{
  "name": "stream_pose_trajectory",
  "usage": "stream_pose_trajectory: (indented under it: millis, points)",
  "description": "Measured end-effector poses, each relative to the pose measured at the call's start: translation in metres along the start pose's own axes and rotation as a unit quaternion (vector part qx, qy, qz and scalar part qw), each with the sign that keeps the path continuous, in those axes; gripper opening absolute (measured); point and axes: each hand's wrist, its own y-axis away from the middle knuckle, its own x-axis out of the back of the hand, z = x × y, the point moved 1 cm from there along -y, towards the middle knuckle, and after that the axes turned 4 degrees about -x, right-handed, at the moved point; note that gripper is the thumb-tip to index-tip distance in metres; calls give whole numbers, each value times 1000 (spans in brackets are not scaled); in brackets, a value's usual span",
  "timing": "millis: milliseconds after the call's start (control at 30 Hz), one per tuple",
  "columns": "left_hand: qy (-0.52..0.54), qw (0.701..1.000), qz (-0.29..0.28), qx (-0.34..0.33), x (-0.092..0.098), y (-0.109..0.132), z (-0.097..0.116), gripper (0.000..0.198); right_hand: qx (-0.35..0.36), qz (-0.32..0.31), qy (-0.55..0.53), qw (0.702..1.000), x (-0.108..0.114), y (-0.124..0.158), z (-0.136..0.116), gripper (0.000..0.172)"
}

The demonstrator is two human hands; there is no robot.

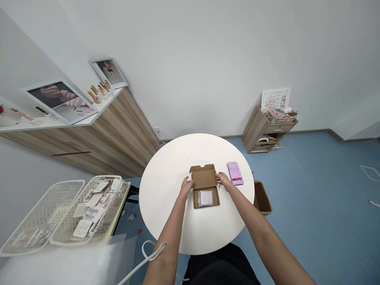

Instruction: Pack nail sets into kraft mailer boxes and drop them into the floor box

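A small brown cardboard box (204,186) lies open on the round white table (172,174), its lid folded back and a clear plastic packet (206,197) inside. My left hand (186,186) grips the box's left side near the lid hinge. My right hand (225,181) grips the right side at the same height. Both hands have fingers curled onto the box's edges. A pink card or packet (235,173) lies flat on the table just right of my right hand.
Two white mesh baskets (44,213) stand at the lower left, one holding several small packets. A brown bin (262,197) sits on the blue floor beside the table. A long wooden cabinet (113,134) runs along the left wall; a small shelf unit (264,128) stands at the back.
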Motion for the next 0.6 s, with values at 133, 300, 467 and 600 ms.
stream_pose_trajectory:
  millis: [133, 300, 467, 600]
  points:
    - [-17, 999, -21, -24, 9, 3, 6, 63, -57, -20, -26, 998, 10, 11, -11, 51]
    - [-114, 987, -11, -111, 13, 26, 15, 55, -11, -17, 56, 998, 15, 34, -24, 45]
    - [-166, 966, -12, -196, 8, 61, 14, 43, 29, 14, 164, 986, 10, 62, -20, 44]
    - [-153, 961, -12, -231, 4, 82, -4, 41, 68, 9, 202, 977, 3, 84, -5, 50]
